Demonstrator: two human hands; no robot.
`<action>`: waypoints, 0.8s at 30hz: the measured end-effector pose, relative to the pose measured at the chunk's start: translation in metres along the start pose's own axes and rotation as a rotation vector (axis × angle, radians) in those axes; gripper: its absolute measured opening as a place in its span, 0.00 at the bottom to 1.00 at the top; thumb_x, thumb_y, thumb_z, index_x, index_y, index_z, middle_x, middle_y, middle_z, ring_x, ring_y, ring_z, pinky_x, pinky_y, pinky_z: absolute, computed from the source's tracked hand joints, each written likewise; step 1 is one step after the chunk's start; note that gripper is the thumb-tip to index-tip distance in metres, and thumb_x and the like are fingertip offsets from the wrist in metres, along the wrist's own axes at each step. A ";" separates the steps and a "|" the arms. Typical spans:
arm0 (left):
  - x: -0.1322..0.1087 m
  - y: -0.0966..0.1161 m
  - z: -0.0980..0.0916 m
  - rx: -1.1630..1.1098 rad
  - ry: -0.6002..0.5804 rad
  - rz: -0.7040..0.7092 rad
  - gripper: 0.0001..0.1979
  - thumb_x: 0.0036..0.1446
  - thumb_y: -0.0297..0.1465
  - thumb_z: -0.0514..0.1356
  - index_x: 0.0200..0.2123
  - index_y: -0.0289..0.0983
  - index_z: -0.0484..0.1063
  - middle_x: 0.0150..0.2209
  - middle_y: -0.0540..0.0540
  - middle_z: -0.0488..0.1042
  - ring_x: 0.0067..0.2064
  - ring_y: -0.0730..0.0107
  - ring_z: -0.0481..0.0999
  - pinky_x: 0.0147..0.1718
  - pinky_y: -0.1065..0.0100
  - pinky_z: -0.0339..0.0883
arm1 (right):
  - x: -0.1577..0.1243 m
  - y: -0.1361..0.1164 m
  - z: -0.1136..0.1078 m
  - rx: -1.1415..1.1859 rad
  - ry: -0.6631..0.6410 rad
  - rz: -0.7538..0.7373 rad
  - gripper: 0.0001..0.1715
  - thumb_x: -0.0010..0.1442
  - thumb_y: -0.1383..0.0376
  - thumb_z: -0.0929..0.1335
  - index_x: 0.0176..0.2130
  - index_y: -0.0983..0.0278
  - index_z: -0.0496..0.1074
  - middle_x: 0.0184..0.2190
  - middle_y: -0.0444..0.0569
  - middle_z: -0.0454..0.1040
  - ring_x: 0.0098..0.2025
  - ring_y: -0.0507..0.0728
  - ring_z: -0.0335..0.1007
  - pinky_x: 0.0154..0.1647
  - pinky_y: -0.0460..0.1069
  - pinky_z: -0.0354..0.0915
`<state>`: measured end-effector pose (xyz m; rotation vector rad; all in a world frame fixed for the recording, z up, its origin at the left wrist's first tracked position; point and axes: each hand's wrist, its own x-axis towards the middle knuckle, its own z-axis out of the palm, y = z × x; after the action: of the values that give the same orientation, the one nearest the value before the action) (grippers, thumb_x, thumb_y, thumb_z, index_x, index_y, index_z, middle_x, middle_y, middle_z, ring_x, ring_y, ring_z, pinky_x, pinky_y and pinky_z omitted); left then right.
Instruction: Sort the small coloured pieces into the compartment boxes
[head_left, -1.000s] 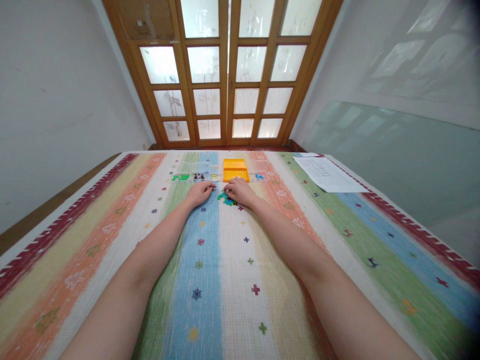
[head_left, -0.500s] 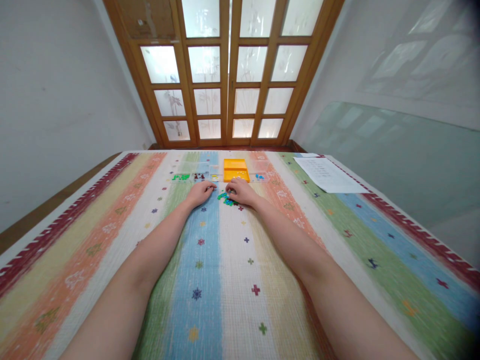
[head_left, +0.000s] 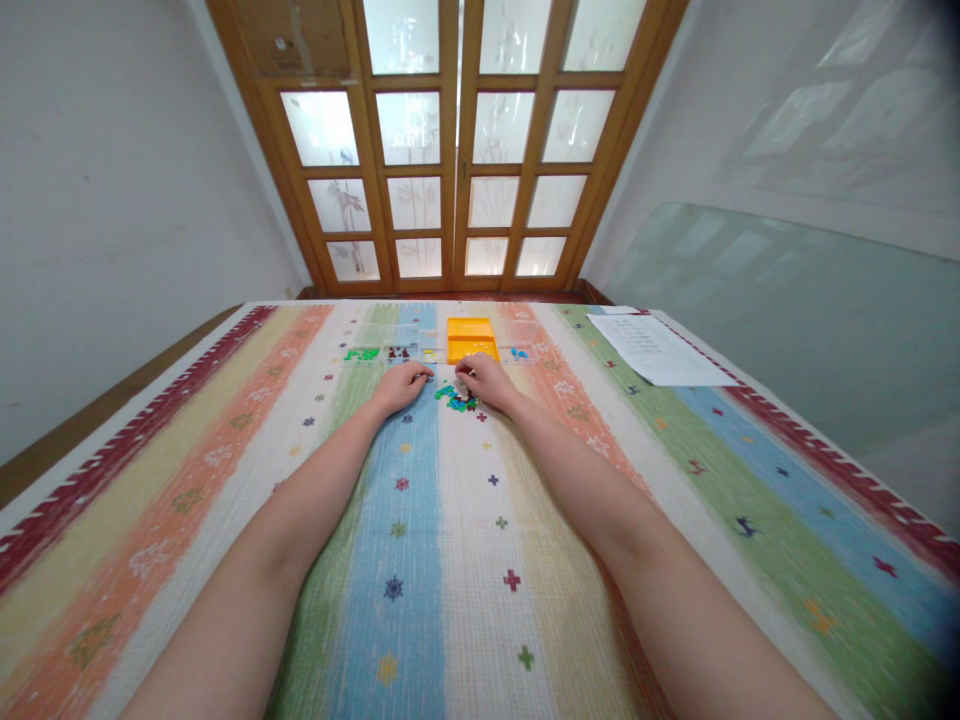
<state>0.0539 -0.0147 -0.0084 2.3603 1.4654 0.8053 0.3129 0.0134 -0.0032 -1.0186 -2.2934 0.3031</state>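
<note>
Right hand is resting half-curled at mixed pile on desk, left hand likewise by clear boxes; can't tell grips. Clear boxes are holding colour-grouped pieces; mixed pile is remaining loose.

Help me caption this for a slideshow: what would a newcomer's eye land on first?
Likely the bright orange case, just beyond the right hand, towards the far side of the striped cloth. Next, the loose heap of small green, blue and dark pieces by that hand. Beyond the cloth, wooden doors with bright glass panes.
</note>
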 end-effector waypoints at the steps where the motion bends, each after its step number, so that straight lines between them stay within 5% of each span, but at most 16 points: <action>1: 0.000 0.000 0.000 0.002 -0.001 0.002 0.15 0.67 0.30 0.56 0.49 0.40 0.82 0.48 0.44 0.82 0.48 0.60 0.79 0.55 0.59 0.71 | 0.000 0.001 0.000 0.032 0.044 0.038 0.09 0.66 0.65 0.67 0.41 0.62 0.78 0.38 0.50 0.79 0.42 0.59 0.70 0.47 0.52 0.63; 11: 0.000 -0.004 0.002 0.007 -0.003 0.026 0.16 0.67 0.31 0.55 0.49 0.39 0.82 0.47 0.43 0.82 0.48 0.60 0.79 0.54 0.59 0.71 | 0.001 0.033 -0.011 0.229 0.422 0.305 0.15 0.60 0.64 0.64 0.43 0.63 0.77 0.43 0.53 0.80 0.43 0.60 0.74 0.51 0.56 0.69; 24: -0.001 -0.001 0.000 0.005 -0.012 0.029 0.15 0.68 0.31 0.55 0.47 0.40 0.82 0.49 0.44 0.82 0.50 0.59 0.79 0.56 0.58 0.70 | -0.002 0.050 -0.022 0.201 0.569 0.443 0.19 0.60 0.62 0.64 0.46 0.64 0.79 0.42 0.55 0.82 0.42 0.61 0.74 0.50 0.57 0.71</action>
<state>0.0528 -0.0149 -0.0089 2.3914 1.4334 0.7938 0.3572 0.0448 -0.0078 -1.3025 -1.4931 0.3571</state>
